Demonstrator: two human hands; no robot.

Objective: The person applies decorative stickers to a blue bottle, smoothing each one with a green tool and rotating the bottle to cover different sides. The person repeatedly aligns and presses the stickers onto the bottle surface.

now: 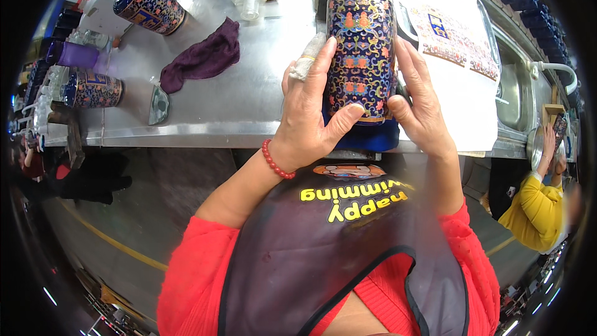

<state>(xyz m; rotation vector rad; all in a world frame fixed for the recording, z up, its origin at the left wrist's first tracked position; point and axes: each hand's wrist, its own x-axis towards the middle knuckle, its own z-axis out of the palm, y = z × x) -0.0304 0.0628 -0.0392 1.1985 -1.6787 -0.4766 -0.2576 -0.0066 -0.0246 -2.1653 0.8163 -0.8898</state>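
A dark blue glass bottle (pixel 360 56) with a dense multicoloured floral pattern lies between my two hands, its threaded neck pointing away from me. My left hand (pixel 311 109) presses on its left side, thumb across the lower front and one finger along the edge. A whitish wrap covers another finger of that hand. On the opposite side my right hand (pixel 423 102) rests against the bottle, fingers stretched along the edge and thumb near the lower right. Some fingertips are hidden behind the glass. Beneath the bottle's lower end shows a plain dark blue surface (pixel 379 138).
A white sheet with printed patterns (pixel 463 102) lies right, beside a metal sink (pixel 513 99) with a tap (pixel 556 68). Leftward are a purple cloth (pixel 205 56), a clear scraper-like piece (pixel 159 104) and two patterned bottles (pixel 149 5). A person in yellow (pixel 532 214) works far right.
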